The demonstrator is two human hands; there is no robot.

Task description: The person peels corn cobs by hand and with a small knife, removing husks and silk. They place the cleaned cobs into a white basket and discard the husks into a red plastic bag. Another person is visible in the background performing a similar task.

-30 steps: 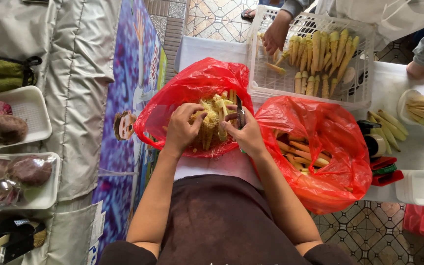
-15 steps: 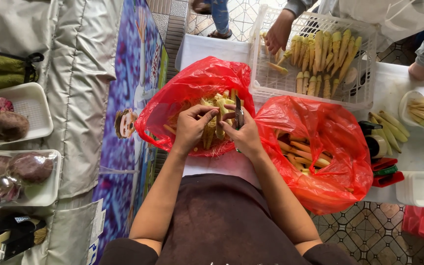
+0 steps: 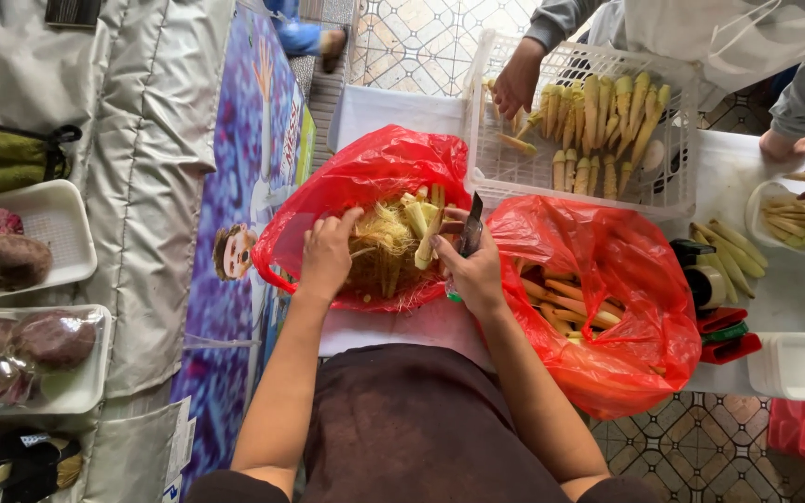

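My left hand (image 3: 328, 256) reaches into a red plastic bag (image 3: 375, 172) of baby corn husks and silk (image 3: 388, 247), fingers curled on the pile. A small dark-bladed knife (image 3: 470, 228) is gripped in my right hand (image 3: 468, 270), whose fingers also touch a pale baby corn (image 3: 428, 233) at the bag's right side. A second red bag (image 3: 626, 289) to the right holds peeled baby corn (image 3: 561, 293). Both bags rest on a white surface in front of my brown apron.
A white plastic crate (image 3: 514, 168) of peeled baby corn stands behind the bags; another person's hand (image 3: 517, 82) reaches into it. More hands work at the far right by a small tray (image 3: 757, 219). White trays of purple roots (image 3: 58, 219) sit at left.
My left hand has slid a little left and down in the husk pile. The right hand keeps the knife and has shifted slightly. The other person's hand moved within the crate.
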